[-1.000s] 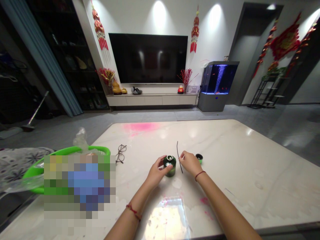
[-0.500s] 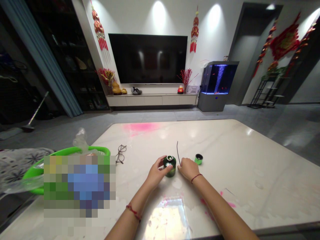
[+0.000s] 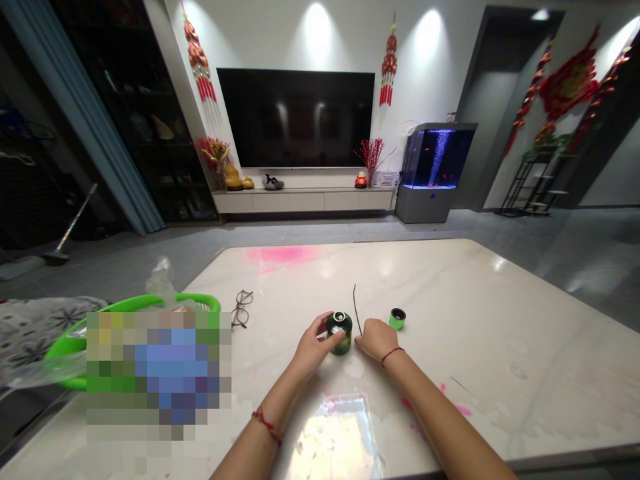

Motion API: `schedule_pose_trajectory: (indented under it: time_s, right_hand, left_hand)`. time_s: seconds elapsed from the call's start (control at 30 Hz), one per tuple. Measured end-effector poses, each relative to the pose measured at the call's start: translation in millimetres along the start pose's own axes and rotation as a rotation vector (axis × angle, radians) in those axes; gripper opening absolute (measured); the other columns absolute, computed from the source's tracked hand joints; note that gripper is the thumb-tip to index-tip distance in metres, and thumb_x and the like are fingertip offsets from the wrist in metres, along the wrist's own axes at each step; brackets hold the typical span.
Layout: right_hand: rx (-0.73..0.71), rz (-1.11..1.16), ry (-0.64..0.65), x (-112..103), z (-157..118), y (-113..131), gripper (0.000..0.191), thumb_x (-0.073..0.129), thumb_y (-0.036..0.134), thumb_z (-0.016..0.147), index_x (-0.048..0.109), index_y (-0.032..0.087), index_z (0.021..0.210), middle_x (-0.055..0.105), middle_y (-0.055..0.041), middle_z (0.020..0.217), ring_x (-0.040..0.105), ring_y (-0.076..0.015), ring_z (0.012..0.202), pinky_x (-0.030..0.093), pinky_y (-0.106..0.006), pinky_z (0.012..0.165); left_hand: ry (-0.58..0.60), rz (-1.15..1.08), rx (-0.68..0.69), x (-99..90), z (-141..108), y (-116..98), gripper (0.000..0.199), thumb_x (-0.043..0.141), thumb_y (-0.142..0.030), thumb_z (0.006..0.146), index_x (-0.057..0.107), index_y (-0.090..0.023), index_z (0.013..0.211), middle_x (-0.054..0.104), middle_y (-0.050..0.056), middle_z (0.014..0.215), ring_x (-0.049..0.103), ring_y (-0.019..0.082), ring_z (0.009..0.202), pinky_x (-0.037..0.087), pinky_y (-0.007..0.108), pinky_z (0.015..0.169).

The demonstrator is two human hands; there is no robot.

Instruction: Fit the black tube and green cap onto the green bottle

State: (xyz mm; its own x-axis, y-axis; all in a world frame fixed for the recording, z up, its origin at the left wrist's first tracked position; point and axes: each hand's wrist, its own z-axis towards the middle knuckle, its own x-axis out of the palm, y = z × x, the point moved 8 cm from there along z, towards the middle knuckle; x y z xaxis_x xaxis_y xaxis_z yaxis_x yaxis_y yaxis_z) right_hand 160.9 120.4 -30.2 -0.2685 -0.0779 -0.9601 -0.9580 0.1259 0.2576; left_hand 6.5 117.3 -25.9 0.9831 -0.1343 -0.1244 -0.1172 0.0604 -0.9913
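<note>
My left hand [image 3: 316, 341] is wrapped round a small dark green glass bottle [image 3: 341, 343], its thumb across the front. The bottle stands upright on the table with its pale-rimmed mouth uncovered. Just right of it, my right hand [image 3: 379, 339] is closed, with thumb and forefinger pinched at the lower end of a thin, dark, slightly bent stick or wire [image 3: 356, 308]. The stick points up and away from me, apart from the bottle. A green cap [image 3: 397, 320] with a dark inside sits beyond my right hand, open side up.
Eyeglasses [image 3: 242, 309] lie left of the bottle on the pale table [image 3: 440, 287]. A green basket [image 3: 213, 301] with plastic wrapping stands at the left edge, partly blurred out. Pink stains [image 3: 283, 254] mark the tabletop. Farther off are a television and a fish tank [image 3: 437, 157].
My right hand and the thin stick have shifted down very slightly towards me. My left hand and the bottle have stayed in place.
</note>
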Motion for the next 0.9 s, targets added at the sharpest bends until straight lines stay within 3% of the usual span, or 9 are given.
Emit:
schedule_pose_trajectory:
  time_s: [0.2, 0.33, 0.47, 0.6, 0.73, 0.9]
  right_hand:
    - [0.019, 0.008, -0.026, -3.3, 0.9, -3.4, 0.029, 0.053, 0.027, 0.069, 0.066, 0.010, 0.089, 0.066, -0.0182, 0.095, 0.063, -0.0268, 0.088, 0.044, -0.031, 0.066]
    - [0.010, 0.102, -0.048, -11.6, 3.3, -7.2, 0.021, 0.052, 0.026, 0.067, 0.066, 0.012, 0.076, 0.068, -0.0169, 0.086, 0.063, -0.0242, 0.081, 0.041, -0.028, 0.062]
    - [-0.044, 0.365, -0.006, -19.8, 8.4, -10.1, 0.014, 0.053, 0.025, 0.065, 0.058, 0.015, 0.057, 0.065, -0.0097, 0.064, 0.060, -0.0177, 0.063, 0.037, -0.024, 0.054]
    - [-0.121, 0.769, 0.205, -20.0, 7.6, -5.8, 0.012, 0.049, 0.021, 0.064, 0.053, 0.015, 0.055, 0.057, -0.0014, 0.052, 0.051, -0.0095, 0.049, 0.035, -0.020, 0.047]
    - [-0.234, 0.951, 0.374, -27.1, -3.8, 3.6, 0.010, 0.048, 0.018, 0.062, 0.054, 0.014, 0.056, 0.054, 0.0017, 0.051, 0.048, -0.0065, 0.047, 0.036, -0.018, 0.047]
    - [-0.350, 0.977, 0.494, -32.9, -17.1, 11.3, 0.011, 0.048, 0.019, 0.062, 0.057, 0.014, 0.059, 0.055, 0.0020, 0.053, 0.048, -0.0056, 0.048, 0.038, -0.018, 0.050]
  left_hand:
    - [0.003, 0.012, 0.001, -0.4, 0.2, -0.7, 0.057, 0.069, -0.034, 0.059, 0.054, -0.017, 0.111, 0.059, 0.013, 0.114, 0.053, 0.025, 0.108, 0.044, 0.038, 0.088]
    - [0.012, 0.019, 0.014, 0.7, -0.6, -1.3, 0.057, 0.069, -0.035, 0.060, 0.053, -0.017, 0.112, 0.058, 0.013, 0.115, 0.053, 0.025, 0.108, 0.043, 0.038, 0.089]
    - [-0.014, 0.013, 0.001, -0.7, -0.6, -2.6, 0.053, 0.065, -0.039, 0.064, 0.053, -0.017, 0.111, 0.059, 0.012, 0.115, 0.054, 0.023, 0.108, 0.043, 0.035, 0.090]
    - [-0.109, 0.070, 0.016, -14.0, 3.6, -5.5, 0.050, 0.059, -0.043, 0.070, 0.052, -0.016, 0.111, 0.058, 0.013, 0.116, 0.054, 0.021, 0.106, 0.042, 0.035, 0.091]
    - [-0.312, 0.297, 0.168, -43.7, 2.2, -21.7, 0.044, 0.057, -0.042, 0.072, 0.052, -0.019, 0.110, 0.056, 0.010, 0.116, 0.053, 0.022, 0.106, 0.041, 0.038, 0.092]
    - [-0.512, 0.746, 0.524, -63.3, -16.5, -60.4, 0.036, 0.054, -0.034, 0.076, 0.053, -0.021, 0.109, 0.057, 0.009, 0.112, 0.050, 0.024, 0.107, 0.037, 0.041, 0.095]
